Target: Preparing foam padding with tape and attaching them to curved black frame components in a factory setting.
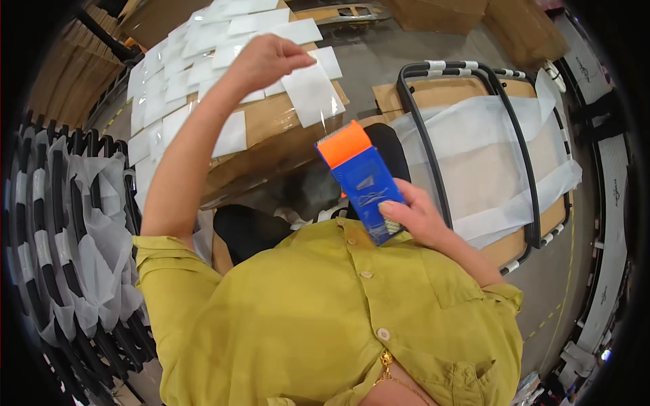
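Note:
My left hand [271,62] is raised over the far side of a brown carton, its thumb and fingers pinched together on what looks like the end of a clear tape strip. A white rectangular sheet [310,98] shows right below those fingertips; whether they also grip it is unclear. Faint shine of the tape [323,125] runs between that sheet and a blue tape dispenser [367,191] with an orange front flap. My right hand [416,213] is wrapped round the dispenser's lower end in front of my chest, with its toothed edge facing the left hand.
Many white sheets [196,74] overlap on the carton [261,125]. To the right, black tubular frames [433,149] lie with cardboard and translucent wrapping [474,169]. More black frames [51,237] stand packed at the left. Brown boxes [440,13] sit at the back.

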The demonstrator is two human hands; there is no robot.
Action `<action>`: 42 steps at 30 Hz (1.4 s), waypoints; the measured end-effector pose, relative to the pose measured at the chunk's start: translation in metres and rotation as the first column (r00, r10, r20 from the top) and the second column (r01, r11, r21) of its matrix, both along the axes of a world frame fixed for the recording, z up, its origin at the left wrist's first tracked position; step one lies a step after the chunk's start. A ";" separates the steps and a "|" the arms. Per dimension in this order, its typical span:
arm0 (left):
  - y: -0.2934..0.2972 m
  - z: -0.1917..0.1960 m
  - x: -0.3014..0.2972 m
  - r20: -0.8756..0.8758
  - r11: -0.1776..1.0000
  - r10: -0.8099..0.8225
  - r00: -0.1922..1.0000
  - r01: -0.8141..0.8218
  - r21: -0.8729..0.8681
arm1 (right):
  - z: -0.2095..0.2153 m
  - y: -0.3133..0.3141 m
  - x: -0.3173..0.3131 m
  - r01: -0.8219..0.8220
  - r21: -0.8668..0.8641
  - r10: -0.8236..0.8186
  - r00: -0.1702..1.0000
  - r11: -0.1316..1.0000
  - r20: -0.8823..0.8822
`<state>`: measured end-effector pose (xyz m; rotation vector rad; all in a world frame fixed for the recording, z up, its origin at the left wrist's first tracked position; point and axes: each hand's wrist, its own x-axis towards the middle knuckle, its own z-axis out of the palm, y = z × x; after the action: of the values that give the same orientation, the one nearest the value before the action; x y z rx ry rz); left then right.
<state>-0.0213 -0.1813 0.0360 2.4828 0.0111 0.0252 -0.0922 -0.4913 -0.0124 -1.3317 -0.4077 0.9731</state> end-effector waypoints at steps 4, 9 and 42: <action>0.016 -0.032 0.004 0.071 0.993 0.030 0.997 -0.038 0.110 | -0.011 0.022 -0.003 0.057 0.049 -0.057 0.998 0.997 0.001; 0.019 -0.060 0.015 0.275 0.967 -0.018 0.961 -0.053 0.248 | -0.012 0.034 0.001 0.121 0.018 -0.121 0.993 0.992 0.000; -0.080 -0.090 -0.095 -0.408 -0.224 0.356 0.841 -0.347 -0.911 | -0.003 -0.009 0.003 -0.095 -0.234 0.155 0.954 0.968 0.257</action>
<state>-0.1158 -0.2609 -0.0539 0.7321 0.5728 0.2016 -0.0893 -0.5002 -0.0155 -1.6667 -0.6157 0.9618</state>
